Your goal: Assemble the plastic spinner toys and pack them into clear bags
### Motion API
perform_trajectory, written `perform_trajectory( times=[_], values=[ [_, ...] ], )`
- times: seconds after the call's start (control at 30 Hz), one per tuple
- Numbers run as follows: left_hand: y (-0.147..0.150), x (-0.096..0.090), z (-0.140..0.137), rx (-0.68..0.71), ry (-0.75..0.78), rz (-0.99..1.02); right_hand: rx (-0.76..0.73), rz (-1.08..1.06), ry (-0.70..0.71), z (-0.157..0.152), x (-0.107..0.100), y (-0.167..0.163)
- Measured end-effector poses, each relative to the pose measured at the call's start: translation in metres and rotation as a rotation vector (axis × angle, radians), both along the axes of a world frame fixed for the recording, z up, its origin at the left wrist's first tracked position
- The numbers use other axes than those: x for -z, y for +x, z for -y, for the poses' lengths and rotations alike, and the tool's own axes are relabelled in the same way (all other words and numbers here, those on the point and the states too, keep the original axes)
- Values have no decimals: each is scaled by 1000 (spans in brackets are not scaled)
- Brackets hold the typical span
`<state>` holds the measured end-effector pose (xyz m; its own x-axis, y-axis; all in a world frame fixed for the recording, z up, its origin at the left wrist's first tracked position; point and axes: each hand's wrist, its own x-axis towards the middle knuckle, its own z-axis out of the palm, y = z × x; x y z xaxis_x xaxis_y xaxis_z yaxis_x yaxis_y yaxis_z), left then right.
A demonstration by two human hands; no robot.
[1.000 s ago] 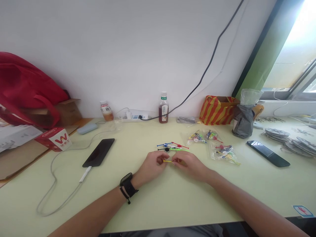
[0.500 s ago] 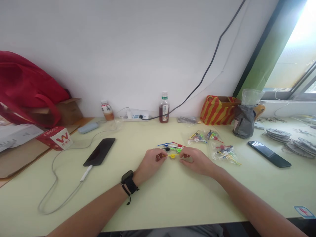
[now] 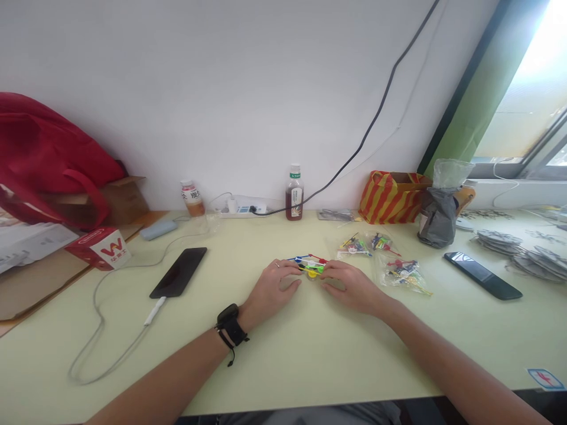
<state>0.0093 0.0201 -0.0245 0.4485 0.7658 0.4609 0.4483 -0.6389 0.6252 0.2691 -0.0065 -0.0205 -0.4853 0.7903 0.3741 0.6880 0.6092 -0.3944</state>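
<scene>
Several small coloured plastic pieces, each a round disc with thin arms, lie close together on the table between my hands. The yellow piece [image 3: 312,274] is nearest me, with the green piece [image 3: 315,268] just behind it. Farther back are a red piece [image 3: 319,260] and a blue piece [image 3: 297,260]; white and black ones are partly hidden. My left hand [image 3: 277,285] rests at the left ends of the pieces, thumb apart from the fingers. On the other side, my right hand [image 3: 348,286] has its fingertips at the right ends, thumb also apart.
Clear bags of similar pieces [image 3: 405,274] lie to the right, near a dark phone [image 3: 482,275]. Another phone [image 3: 178,273] with a white cable is on the left. A drink bottle [image 3: 295,193], a power strip [image 3: 243,206] and a striped bag [image 3: 390,198] stand along the wall.
The yellow piece has shifted away from me, up against the green and black ones. Both hands have loosened from a pinch on its arms, and the fingers have spread from the thumbs.
</scene>
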Motion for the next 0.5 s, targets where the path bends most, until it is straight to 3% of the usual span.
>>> perform_trajectory(
  times=[0.3, 0.5],
  values=[
    [-2, -1, -1, -87, 31, -25, 34, -94, 57, -3, 1, 2],
    [-7, 13, -8, -90, -164, -43, 177, -117, -29, -15, 16, 8]
  ],
)
